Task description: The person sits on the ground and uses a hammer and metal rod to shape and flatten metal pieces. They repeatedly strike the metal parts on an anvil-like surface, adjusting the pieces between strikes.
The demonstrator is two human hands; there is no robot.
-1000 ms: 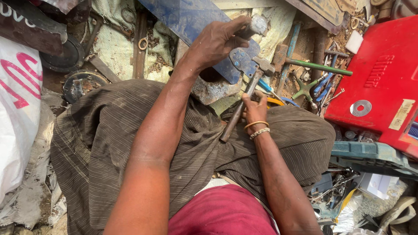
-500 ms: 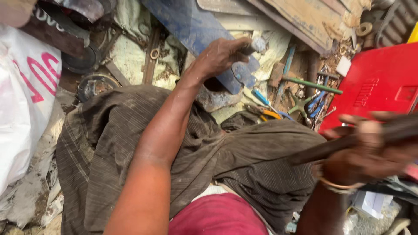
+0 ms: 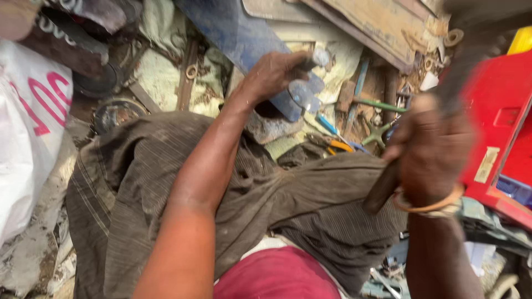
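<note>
Gripping a small grey metal piece (image 3: 310,77), the left hand (image 3: 274,75) is pressing it down on the end of a long blue metal bar (image 3: 244,39). The right hand (image 3: 432,149) is closing tight around a dark wooden handle (image 3: 382,188) and is lifting it up high, looking blurry. A red box (image 3: 499,111) is sitting just beside it. Brown cloth (image 3: 310,205) is covering the knees.

The box (image 3: 499,111) stands right of the plate (image 3: 244,33), with what look like pliers (image 3: 332,145) between.
</note>
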